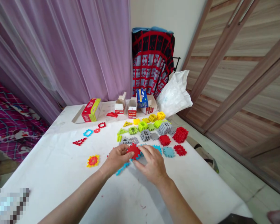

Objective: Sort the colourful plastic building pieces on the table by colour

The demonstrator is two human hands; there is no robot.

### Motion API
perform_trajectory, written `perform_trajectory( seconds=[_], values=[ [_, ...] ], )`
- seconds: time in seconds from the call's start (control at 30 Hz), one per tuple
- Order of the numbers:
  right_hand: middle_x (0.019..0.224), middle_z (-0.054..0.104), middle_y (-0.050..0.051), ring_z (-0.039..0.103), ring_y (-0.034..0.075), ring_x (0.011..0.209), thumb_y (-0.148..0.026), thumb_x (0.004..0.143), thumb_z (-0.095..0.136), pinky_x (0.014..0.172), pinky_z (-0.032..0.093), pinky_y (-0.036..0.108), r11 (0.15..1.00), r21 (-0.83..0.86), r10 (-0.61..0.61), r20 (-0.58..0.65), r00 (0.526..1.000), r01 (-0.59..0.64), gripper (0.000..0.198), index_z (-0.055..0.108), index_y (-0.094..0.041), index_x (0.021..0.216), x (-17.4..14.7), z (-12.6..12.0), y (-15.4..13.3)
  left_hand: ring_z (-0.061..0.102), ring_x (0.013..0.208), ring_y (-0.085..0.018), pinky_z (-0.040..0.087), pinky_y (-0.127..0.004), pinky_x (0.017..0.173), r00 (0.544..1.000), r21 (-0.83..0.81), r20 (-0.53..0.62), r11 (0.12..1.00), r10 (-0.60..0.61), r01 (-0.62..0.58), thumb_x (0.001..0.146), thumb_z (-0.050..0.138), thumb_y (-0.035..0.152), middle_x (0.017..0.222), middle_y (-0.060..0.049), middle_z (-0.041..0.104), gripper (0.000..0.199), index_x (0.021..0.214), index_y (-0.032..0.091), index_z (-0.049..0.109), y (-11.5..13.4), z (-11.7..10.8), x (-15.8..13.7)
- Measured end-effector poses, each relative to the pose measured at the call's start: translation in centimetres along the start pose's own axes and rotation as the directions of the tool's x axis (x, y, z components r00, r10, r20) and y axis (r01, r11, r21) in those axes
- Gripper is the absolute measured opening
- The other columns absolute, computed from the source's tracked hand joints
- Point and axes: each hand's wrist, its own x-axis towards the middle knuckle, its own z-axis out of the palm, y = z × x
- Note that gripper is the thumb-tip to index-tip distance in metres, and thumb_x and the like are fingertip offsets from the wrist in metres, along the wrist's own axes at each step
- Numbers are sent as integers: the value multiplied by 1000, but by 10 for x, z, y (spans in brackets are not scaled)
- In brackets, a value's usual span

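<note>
the left hand [115,160] is clamped on a red toothed tile [133,151], its thumb flat on the upper face and its fingers curled behind; the right hand [152,163] is at the tile's right side, fingertips by the rim and thumb lower down, though whether it grips anything firmly i cannot tell; the tile is held up over the near middle of the white-covered table [67,174], with blue teeth showing along its lower edge; a blue toothed strip [123,169] appears just below the left hand, and whether it joins the held tile is hidden.

the step in hand looks like lining up or pressing interlocking edges; the next move seems to call for a steady left pinch, teeth matched to gaps, and even pressure from the right fingers.

beyond the hands lie a grey block stack [165,128], a red tile stack [180,134] and a light blue tile [169,152]; to the left, well apart from the hands, sits a yellow-rimmed red tile [93,161].
</note>
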Motion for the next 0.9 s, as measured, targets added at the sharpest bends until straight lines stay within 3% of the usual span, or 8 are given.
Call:
perform_trajectory(
  seconds=[0.17, 0.23, 0.3, 0.4, 0.5, 0.6, 0.9],
  values=[
    [107, 69, 10, 65, 24, 99, -32, 79, 63, 88, 51, 37, 996, 50, 74, -23, 997, -73, 38, 63, -20, 116, -6, -7, 13, 63, 67, -17, 49, -28, 61, 997, 132, 60, 989, 52, -60, 62, 74, 62, 77, -3, 72, 55, 94, 20, 63, -1, 4, -1],
    [107, 69, 11, 64, 24, 97, -35, 80, 61, 86, 51, 36, 980, 13, 198, -71, 978, -197, 38, 62, -19, 115, -5, -12, 35, 67, 81, -21, 51, -32, 72, 991, 225, 44, 965, 130, -136, 68, 70, 61, 89, -7, 75, 56, 104, 20, 66, 3, 1, -4],
    [106, 69, 11, 64, 24, 93, -40, 80, 59, 83, 50, 36, 908, -71, 400, -134, 906, -412, 40, 61, -18, 114, -3, -17, 64, 67, 93, -23, 52, -34, 80, 984, 298, 3, 939, 178, -171, 71, 66, 60, 104, -8, 74, 55, 110, 21, 66, 7, -5, -8],
    [108, 67, 13, 62, 25, 93, -44, 78, 60, 84, 47, 36, 762, -205, 600, -131, 789, -614, 44, 61, -15, 111, -1, -23, 105, 66, 89, -22, 52, -34, 74, 988, 348, -66, 931, 140, -109, 73, 61, 63, 107, -7, 73, 56, 112, 23, 67, 7, -20, -17],
    [109, 67, 13, 60, 26, 99, -45, 78, 61, 87, 44, 36, 717, -286, 638, -96, 764, -635, 42, 63, -15, 107, -1, -20, 127, 64, 79, -20, 51, -31, 64, 985, 364, -156, 931, 71, -9, 71, 60, 66, 96, -5, 73, 61, 112, 22, 67, 1, -41, -26],
    [108, 67, 13, 60, 27, 100, -44, 80, 61, 87, 43, 36, 703, -328, 644, -83, 761, -631, 39, 64, -15, 106, -1, -15, 131, 64, 81, -21, 50, -30, 63, 974, 368, -224, 928, 35, 51, 68, 60, 68, 91, -4, 73, 63, 111, 23, 68, -7, -63, -35],
    [105, 67, 13, 59, 28, 100, -43, 83, 59, 85, 43, 36, 720, -423, 588, -49, 807, -550, 36, 65, -16, 106, -4, -9, 131, 64, 75, -20, 51, -30, 65, 916, 365, -400, 922, 27, 132, 64, 65, 68, 82, -4, 72, 69, 113, 18, 67, -19, -117, -45]
  ],
)
